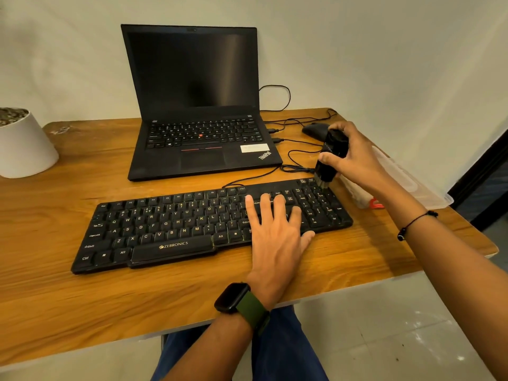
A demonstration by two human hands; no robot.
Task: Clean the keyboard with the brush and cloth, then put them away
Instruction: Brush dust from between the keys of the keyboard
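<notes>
A black Zebronics keyboard (170,229) lies across the wooden table (55,284) in front of me. My left hand (275,232) rests flat on its right part, fingers spread over the keys near Enter. My right hand (354,155) grips a black brush (330,158) held upright, bristles down, touching the keyboard's far right corner above the number pad. No cloth can be made out for certain.
An open black laptop (198,105) stands behind the keyboard, with cables and a black mouse (314,130) to its right. A clear plastic box (406,182) lies at the right table edge. A white plant pot (22,144) stands far left.
</notes>
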